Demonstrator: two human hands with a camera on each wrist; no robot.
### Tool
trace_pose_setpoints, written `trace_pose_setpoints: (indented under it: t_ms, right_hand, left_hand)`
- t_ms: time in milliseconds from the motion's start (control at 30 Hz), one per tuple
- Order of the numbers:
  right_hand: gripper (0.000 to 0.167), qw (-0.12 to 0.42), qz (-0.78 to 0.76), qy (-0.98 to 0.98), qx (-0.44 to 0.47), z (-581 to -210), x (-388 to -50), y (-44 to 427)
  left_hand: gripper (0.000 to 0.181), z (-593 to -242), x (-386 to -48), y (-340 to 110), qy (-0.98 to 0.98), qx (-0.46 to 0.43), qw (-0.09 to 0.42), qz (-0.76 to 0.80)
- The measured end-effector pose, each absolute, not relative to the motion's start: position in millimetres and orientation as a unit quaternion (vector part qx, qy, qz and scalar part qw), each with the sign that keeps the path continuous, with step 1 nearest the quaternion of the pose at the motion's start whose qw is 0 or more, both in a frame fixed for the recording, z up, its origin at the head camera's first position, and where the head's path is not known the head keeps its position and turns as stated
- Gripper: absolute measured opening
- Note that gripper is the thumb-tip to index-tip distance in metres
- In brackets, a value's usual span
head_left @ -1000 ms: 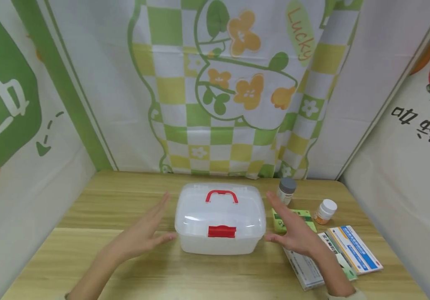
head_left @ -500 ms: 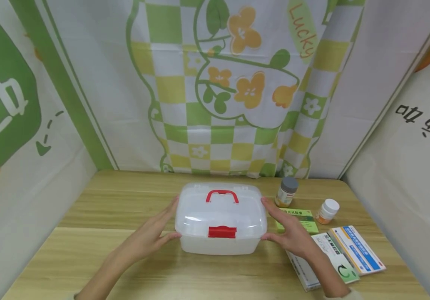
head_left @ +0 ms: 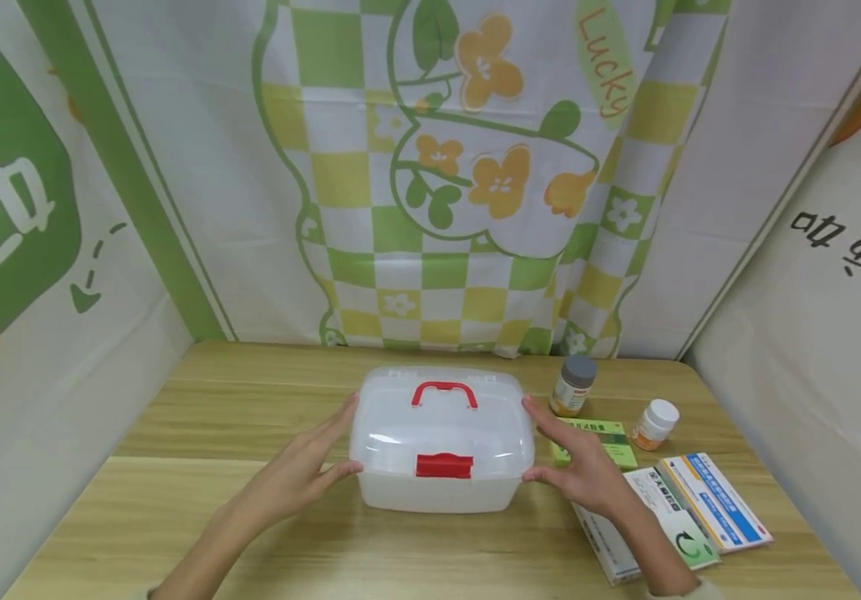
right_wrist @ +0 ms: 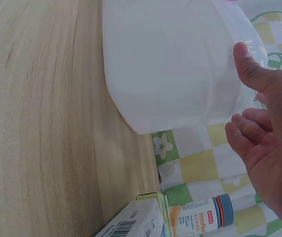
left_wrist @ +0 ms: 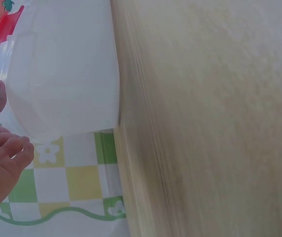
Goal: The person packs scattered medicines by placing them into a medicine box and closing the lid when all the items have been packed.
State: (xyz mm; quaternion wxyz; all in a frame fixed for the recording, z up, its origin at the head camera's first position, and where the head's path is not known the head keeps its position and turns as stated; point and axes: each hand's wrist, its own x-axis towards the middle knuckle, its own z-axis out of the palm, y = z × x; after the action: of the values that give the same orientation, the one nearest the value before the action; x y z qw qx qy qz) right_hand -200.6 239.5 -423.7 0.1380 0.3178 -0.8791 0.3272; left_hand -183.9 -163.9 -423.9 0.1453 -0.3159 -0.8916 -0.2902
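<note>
A translucent white plastic storage box (head_left: 441, 425) with a red handle (head_left: 445, 386) and a red latch (head_left: 444, 465) stands on the wooden table, its lid down. My left hand (head_left: 298, 467) touches its left end, the thumb at the front rim and the longer fingers reaching back along the side. On the opposite end, my right hand (head_left: 583, 467) touches the box in the same way, thumb apart from the fingers. Both wrist views show the lower fingers loosely bent beside the box wall (left_wrist: 76, 74). The index fingertips are partly hidden there.
Right of the box are a grey-capped bottle (head_left: 573, 386), a white-capped bottle (head_left: 656, 423), a green medicine box (head_left: 610, 442) and several flat medicine boxes (head_left: 715, 500), some partly under the right forearm. A checkered curtain (head_left: 445, 292) hangs behind the table (head_left: 287, 550).
Both hands have moved inward from beside the box until they touch its two ends. Over the last half second they hardly move, and the box stays in place.
</note>
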Motion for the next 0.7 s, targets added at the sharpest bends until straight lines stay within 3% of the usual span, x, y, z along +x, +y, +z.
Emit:
trace_pose_setpoints:
  t_ms: [367,700]
  right_hand:
    - [0.095,0.114,0.339,-0.884,0.299,-419.8,-199.1,239.8]
    - [0.087,0.11,0.343,-0.888,0.286,-416.4,-196.8,240.0]
  left_hand:
    - [0.083,-420.1,-180.9,-162.6,-0.904,-0.29,0.124,-0.288]
    - [0.079,-416.9,-178.1,-156.8,-0.905,-0.283,0.141,-0.284]
